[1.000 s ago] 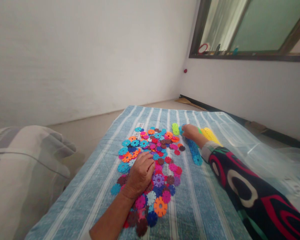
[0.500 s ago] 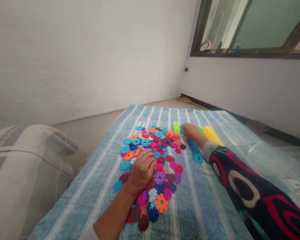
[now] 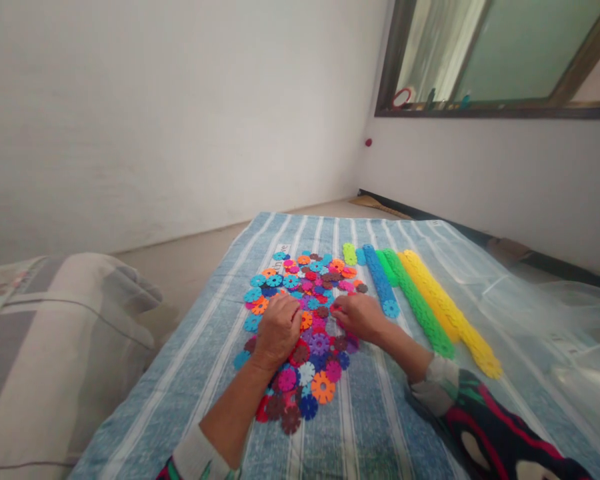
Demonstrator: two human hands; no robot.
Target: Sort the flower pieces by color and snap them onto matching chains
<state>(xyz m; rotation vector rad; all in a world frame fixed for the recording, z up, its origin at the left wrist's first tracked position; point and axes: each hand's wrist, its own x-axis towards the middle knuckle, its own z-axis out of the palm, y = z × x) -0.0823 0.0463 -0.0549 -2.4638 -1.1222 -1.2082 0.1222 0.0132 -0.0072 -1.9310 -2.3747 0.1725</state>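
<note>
A heap of small plastic snowflake discs (image 3: 323, 387) in many colours lies in the middle of the striped cloth. My left hand (image 3: 280, 328) rests over the left side of this heap, fingers bent and held together; whatever is beneath them is hidden. At the heap's right edge, my right hand (image 3: 361, 317) is closed in a pinch, its fingertips on a red disc. Right of the heap, discs are laid overlapping in rows: a short lime row (image 3: 349, 254), a blue row (image 3: 379, 277), a green row (image 3: 420, 303) and yellow rows (image 3: 443, 300).
Clear plastic packaging (image 3: 535, 300) spreads along the right side of the cloth (image 3: 380, 413). On the left stands something under a grey and white checked cover (image 3: 80, 347). A white wall (image 3: 180, 120) is behind, with a window (image 3: 510, 53) at upper right.
My right hand has come back from the far end of the blue row to the heap, uncovering the blue, green and yellow rows. The left hand has stayed over the heap, shifting slightly.
</note>
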